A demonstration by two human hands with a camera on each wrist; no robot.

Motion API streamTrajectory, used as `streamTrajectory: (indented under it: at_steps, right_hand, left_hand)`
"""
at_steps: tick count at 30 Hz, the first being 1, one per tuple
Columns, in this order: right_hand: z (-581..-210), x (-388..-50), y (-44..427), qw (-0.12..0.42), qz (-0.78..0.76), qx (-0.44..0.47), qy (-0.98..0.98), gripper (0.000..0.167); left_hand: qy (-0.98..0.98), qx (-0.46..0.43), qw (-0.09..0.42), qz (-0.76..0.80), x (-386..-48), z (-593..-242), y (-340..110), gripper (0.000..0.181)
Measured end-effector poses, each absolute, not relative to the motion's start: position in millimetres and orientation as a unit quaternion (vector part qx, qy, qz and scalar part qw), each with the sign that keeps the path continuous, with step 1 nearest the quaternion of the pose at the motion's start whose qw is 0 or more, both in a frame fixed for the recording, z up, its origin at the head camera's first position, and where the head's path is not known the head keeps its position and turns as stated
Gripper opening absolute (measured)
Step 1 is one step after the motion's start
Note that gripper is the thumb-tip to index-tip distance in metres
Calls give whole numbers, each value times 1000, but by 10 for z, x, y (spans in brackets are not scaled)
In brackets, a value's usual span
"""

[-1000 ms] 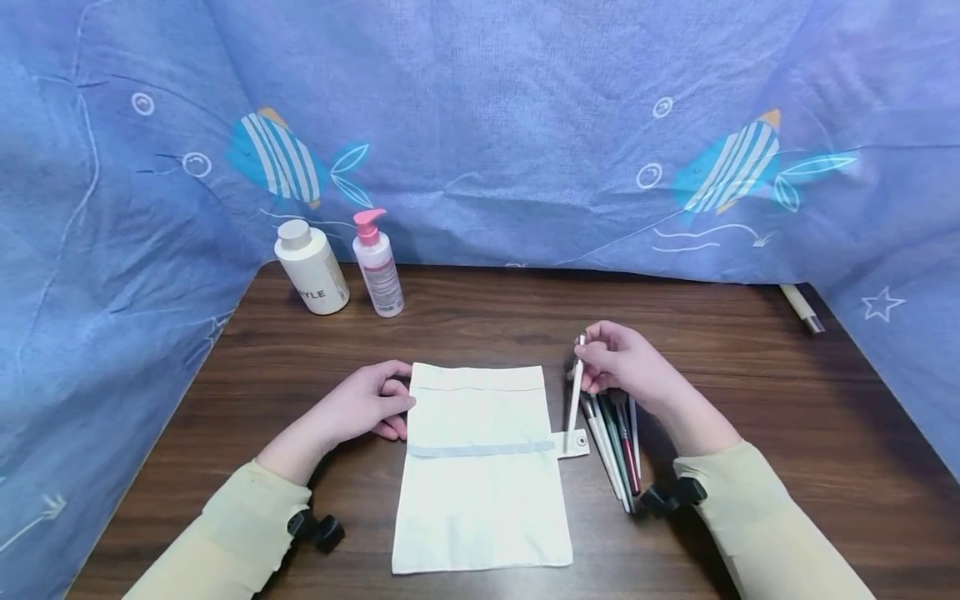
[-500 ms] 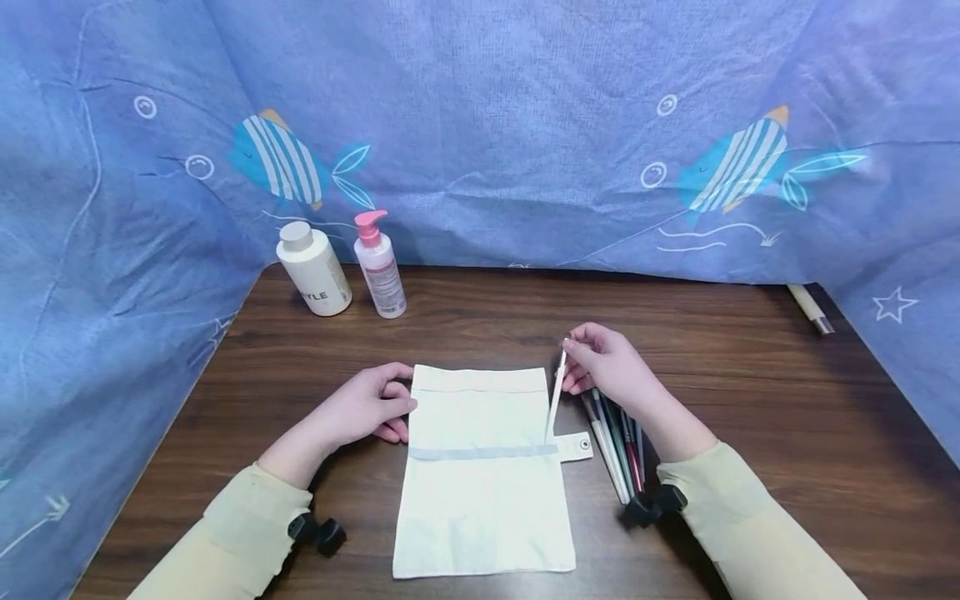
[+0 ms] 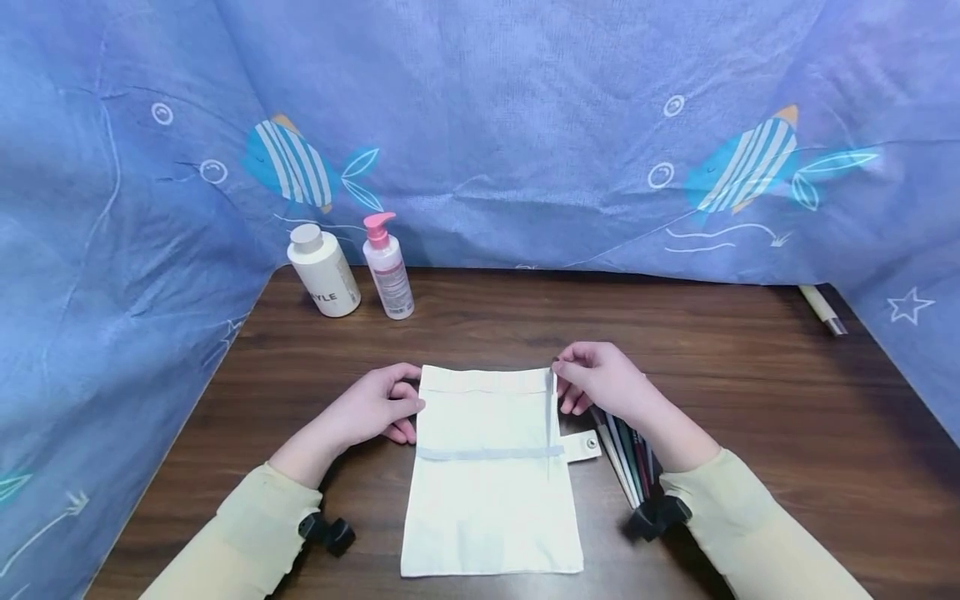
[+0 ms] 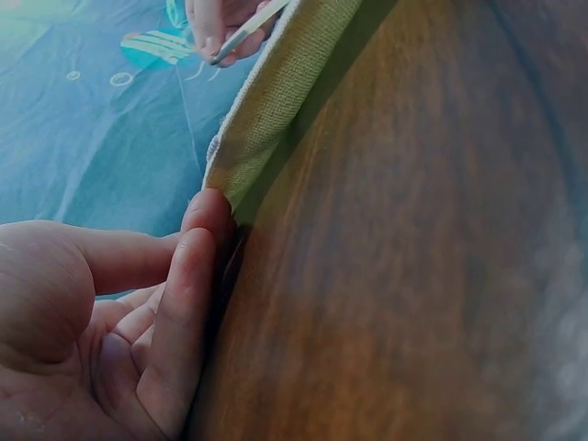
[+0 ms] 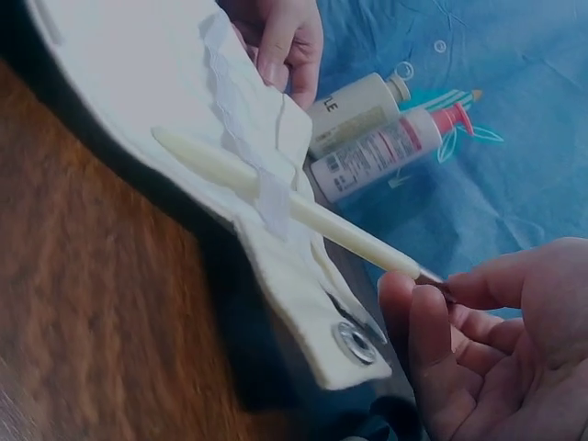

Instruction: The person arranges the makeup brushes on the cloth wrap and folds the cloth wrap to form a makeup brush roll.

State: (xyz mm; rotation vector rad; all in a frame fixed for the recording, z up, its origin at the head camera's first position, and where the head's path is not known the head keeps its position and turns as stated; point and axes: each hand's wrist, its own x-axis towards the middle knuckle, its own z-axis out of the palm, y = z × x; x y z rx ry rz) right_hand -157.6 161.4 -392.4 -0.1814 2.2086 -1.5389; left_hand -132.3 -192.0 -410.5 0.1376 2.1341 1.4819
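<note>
A cream canvas brush roll (image 3: 487,521) lies spread on the table, with a grey elastic band (image 3: 480,454) across its middle and a snap tab (image 3: 581,447) on its right side. At its upper left edge, my left hand (image 3: 378,403) pinches the cloth between thumb and finger. My right hand (image 3: 606,382) pinches a slim cream-handled paintbrush (image 5: 344,232) by its bristle end at the upper right edge. The handle lies over the cloth, pointing towards me, and meets the band; in the right wrist view the band (image 5: 273,200) seems to cross over it.
Several loose paintbrushes (image 3: 622,458) lie right of the roll, partly under my right forearm. A white bottle (image 3: 326,273) and a pink pump bottle (image 3: 390,277) stand at the back left. A cream cylinder (image 3: 822,308) lies at the back right, before the blue curtain (image 3: 480,167).
My right hand has carried the paintbrush leftwards from beside the snap tab onto the roll's right edge, then lowered it towards me. My left hand keeps its grip on the cloth.
</note>
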Motion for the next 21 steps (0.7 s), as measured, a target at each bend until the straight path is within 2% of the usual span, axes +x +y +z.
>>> streamTrajectory:
  at_steps: [5,12,21]
  right_hand:
    - [-3943,-1515,1543,241,-517,-82,817,18]
    - [-3934,-1419,1509,253,-420,-115,864,24]
    - [-3905,-1350,1504,264,-378,-118,880,20]
  left_hand:
    - [792,49,262,550,-1318,-4105,-1922,50]
    - [790,55,261,551,-1326,-4100,-1927,51]
    - [791,59,259,551,-1322,-4106,-1910,50]
